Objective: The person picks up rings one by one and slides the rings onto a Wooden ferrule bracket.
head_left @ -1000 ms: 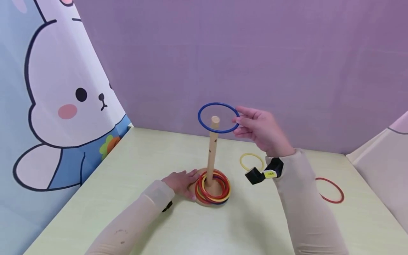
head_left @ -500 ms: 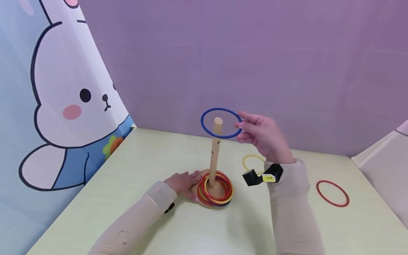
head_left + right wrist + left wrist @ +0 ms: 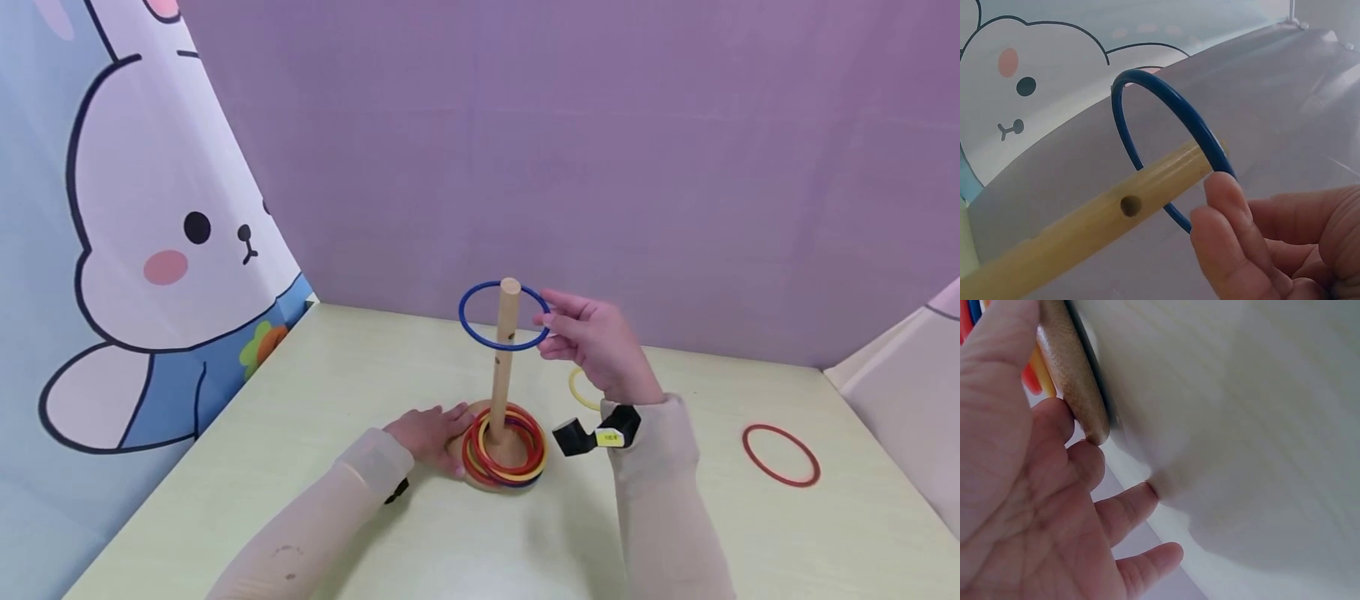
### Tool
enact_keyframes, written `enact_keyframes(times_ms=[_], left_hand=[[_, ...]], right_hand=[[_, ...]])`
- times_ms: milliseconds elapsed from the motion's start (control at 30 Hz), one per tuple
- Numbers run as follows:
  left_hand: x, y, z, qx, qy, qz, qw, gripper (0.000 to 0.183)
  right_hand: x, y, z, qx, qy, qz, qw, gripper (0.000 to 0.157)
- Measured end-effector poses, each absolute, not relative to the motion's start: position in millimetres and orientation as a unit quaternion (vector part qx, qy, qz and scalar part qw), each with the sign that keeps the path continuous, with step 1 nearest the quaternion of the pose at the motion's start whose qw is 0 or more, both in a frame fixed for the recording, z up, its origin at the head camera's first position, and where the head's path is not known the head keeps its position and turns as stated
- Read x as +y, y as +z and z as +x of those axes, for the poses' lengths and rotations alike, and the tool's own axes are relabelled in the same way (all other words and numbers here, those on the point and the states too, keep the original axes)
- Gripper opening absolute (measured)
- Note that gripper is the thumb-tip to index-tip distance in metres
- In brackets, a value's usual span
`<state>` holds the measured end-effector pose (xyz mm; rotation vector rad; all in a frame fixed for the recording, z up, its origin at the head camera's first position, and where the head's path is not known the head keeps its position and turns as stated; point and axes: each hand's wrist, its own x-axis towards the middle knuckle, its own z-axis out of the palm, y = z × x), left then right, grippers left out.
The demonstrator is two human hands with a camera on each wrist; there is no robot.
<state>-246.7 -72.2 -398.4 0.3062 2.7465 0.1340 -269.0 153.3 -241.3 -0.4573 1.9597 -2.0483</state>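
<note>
My right hand (image 3: 600,342) pinches a thin blue ring (image 3: 480,340) between thumb and fingers at its right side. The ring encircles the upper end of an upright wooden peg (image 3: 501,383); in the right wrist view the peg (image 3: 1079,225) passes through the blue ring (image 3: 1166,94), its tip just beyond. At the peg's foot, several red, yellow and blue rings (image 3: 536,467) lie stacked on a round wooden base (image 3: 480,408). Spread fingers of my left hand (image 3: 423,435) rest against the base's left side; in the left wrist view, fingertips touch the base's rim (image 3: 1079,381).
A yellow ring (image 3: 577,392) lies on the pale table (image 3: 360,367) behind my right wrist, partly hidden by it. Farther right lies a red ring (image 3: 783,479). A purple backdrop (image 3: 600,150) rises behind the table, and a rabbit-printed cloth (image 3: 150,208) hangs at left.
My right hand has lowered the blue ring from over the peg's tip to around its upper end, shifting slightly left lately. The left hand has stayed at the base.
</note>
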Motion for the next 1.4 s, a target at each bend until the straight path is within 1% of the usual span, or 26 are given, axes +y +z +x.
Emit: enact_keyframes(times_ms=[300,700,1067,1400], left_hand=[[-73.4,-394.8,-244.3,0.975,0.047,0.102,0.19,0.087],[-74.2,-393.8,-245.0,0.975,0.045,0.109,0.191,0.088],[-75.6,-395.5,-245.9,0.973,0.049,0.116,0.192,0.088],[-73.0,-397.8,-250.4,0.97,0.047,0.124,0.203,0.089]], right_hand=[[153.1,-258.8,-271.8,0.686,-0.696,-0.157,0.143,0.044],[148.2,-280.0,-275.9,0.715,-0.656,-0.181,0.162,0.042],[149.6,-302.6,-288.4,0.737,-0.62,-0.174,0.205,0.043],[154.2,-320.5,-294.2,0.752,-0.594,-0.19,0.216,0.044]])
